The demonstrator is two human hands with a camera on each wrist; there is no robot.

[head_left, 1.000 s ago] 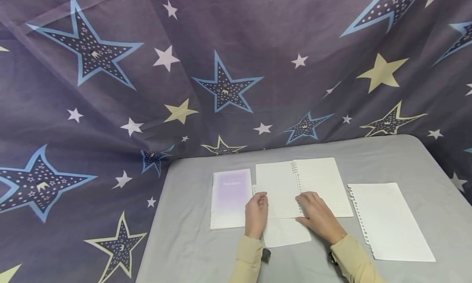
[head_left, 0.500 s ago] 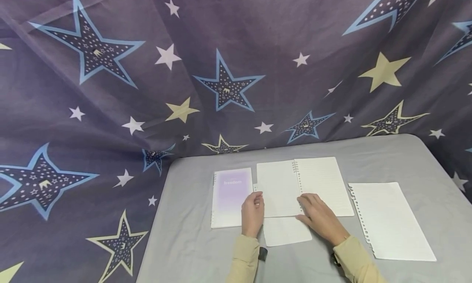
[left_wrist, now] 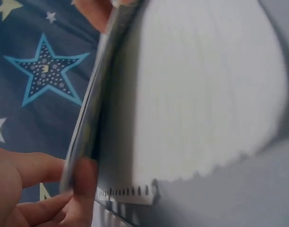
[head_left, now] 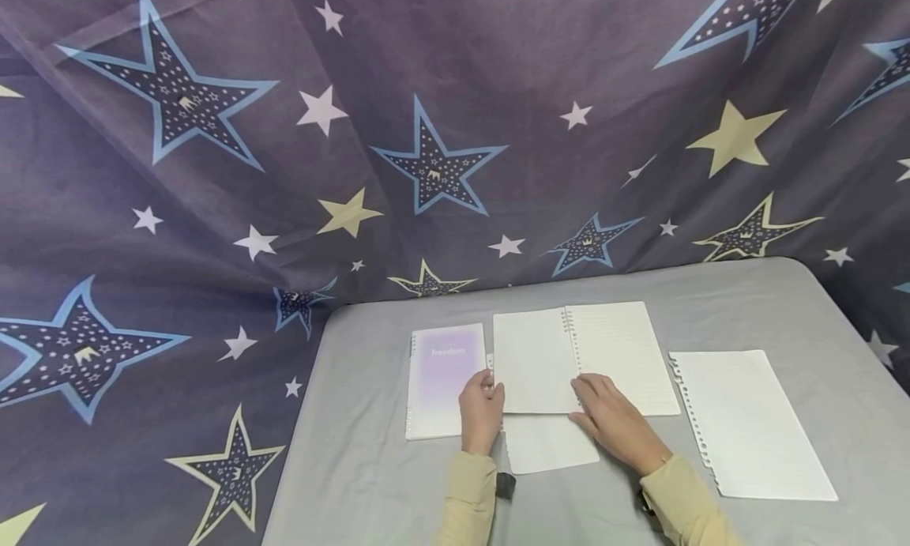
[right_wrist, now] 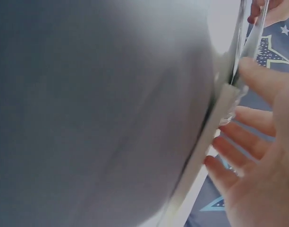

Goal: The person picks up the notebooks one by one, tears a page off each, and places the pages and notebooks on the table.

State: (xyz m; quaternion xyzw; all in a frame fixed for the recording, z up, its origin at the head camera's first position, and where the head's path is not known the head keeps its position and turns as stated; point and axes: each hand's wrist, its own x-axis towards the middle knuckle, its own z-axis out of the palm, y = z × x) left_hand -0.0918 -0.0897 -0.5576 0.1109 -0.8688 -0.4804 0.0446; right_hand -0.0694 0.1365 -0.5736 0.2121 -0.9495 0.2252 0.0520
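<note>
A spiral notebook point(head_left: 535, 360) lies open in the middle of the head view, with its rings point(head_left: 569, 325) between the two halves. My left hand point(head_left: 481, 413) pinches the left half's outer edge. The left wrist view shows that edge between thumb and fingers point(left_wrist: 80, 184), lifted above a sheet with torn ring holes. My right hand point(head_left: 617, 421) rests on the notebook beside the rings, and its fingers look relaxed and spread in the right wrist view. A loose white sheet point(head_left: 550, 445) sticks out from under the notebook's left half.
To the left lies a notebook with a purple "freedom" cover point(head_left: 446, 384). On the right is another loose sheet point(head_left: 753, 427) with a torn hole edge. Everything rests on a grey cloth-covered table point(head_left: 362, 451), with a star-patterned curtain point(head_left: 455, 72) behind it.
My left hand has shifted a little left and its thumb has come onto the notebook's left edge. The left half's near edge sits slightly higher in view. My right hand has stayed put.
</note>
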